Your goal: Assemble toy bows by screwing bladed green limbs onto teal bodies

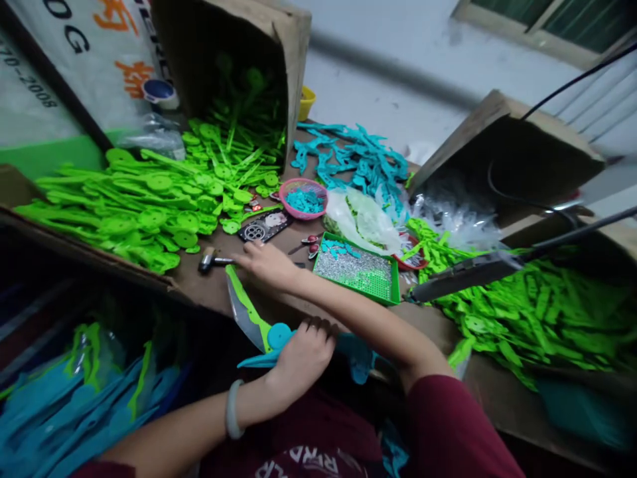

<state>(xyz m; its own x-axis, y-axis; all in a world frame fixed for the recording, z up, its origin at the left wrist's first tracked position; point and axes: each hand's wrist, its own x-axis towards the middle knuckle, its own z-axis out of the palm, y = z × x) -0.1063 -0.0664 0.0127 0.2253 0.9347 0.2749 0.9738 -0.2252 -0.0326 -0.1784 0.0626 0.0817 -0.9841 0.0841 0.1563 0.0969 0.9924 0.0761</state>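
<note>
My left hand [302,352] grips an assembled toy piece [259,322] made of a green blade part and a blue part, held at the table's near edge. A pale bangle circles that wrist. My right hand [266,263] reaches across my left arm to the table and rests at the handle of a small hammer [212,259]. A black jig plate with round holes [265,226] lies just beyond the hammer.
A heap of green plastic parts [164,192] spills from a tipped cardboard box [239,60]. Blue parts [355,158] lie behind a pink basket [303,198]. A green tray of small screws [361,269], a plastic bag, more green parts [522,312] at right.
</note>
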